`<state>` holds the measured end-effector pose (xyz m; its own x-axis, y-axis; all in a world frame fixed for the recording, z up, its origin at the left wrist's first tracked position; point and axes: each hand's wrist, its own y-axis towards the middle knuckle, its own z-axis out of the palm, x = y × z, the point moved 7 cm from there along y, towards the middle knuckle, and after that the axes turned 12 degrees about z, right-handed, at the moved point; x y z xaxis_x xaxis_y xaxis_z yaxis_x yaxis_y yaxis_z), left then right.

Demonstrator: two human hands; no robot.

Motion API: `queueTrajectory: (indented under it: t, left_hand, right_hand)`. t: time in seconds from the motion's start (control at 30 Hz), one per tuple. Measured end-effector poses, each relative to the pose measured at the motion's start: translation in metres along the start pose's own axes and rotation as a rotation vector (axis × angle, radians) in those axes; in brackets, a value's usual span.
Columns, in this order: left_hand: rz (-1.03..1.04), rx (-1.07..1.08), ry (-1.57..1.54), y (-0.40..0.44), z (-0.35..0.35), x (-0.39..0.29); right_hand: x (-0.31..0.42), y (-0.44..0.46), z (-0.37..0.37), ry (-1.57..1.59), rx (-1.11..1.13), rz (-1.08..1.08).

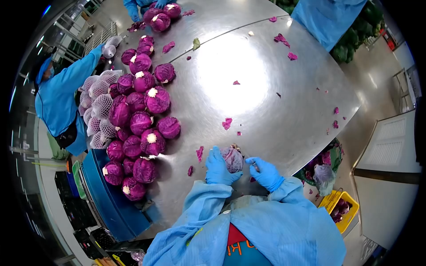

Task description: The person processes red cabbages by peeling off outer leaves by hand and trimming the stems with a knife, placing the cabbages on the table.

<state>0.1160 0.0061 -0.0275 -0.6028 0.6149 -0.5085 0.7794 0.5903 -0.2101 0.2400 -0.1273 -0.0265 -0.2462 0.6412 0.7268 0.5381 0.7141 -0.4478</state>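
Observation:
My left hand (219,169), in a blue glove, is wrapped round the left side of a pale purple cabbage (232,159) on the metal table (266,115). Just right of that cabbage is my right hand (265,173), also gloved, its thumb and fingers curled close together; whether anything small is between them is hidden. Torn purple leaf pieces (227,123) lie on the metal around the cabbage. To the left, several darker purple cabbages (157,99) form a pile, some showing white cut stems.
Net-wrapped cabbages (102,105) sit beyond the pile, near a person in blue (62,97). Other blue-clad workers stand at the far edge. A blue bin (111,199) is at lower left; a yellow crate (330,201) and leaf-filled bag (335,155) are at right.

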Motion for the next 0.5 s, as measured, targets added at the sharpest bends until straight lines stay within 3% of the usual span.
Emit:
queueTrajectory:
  t: [0.13, 0.27, 0.5]
  left_hand:
    - [0.088, -0.021, 0.031, 0.003, -0.006, -0.001]
    - [0.051, 0.081, 0.002, 0.007, -0.010, -0.003]
    - [0.028, 0.092, 0.101, 0.015, -0.014, -0.015]
  right_hand:
    - [-0.002, 0.004, 0.017, -0.065, 0.074, -0.034]
    - [-0.013, 0.014, 0.025, -0.164, 0.174, -0.028]
    - [-0.014, 0.033, 0.024, -0.503, 0.212, 0.116]
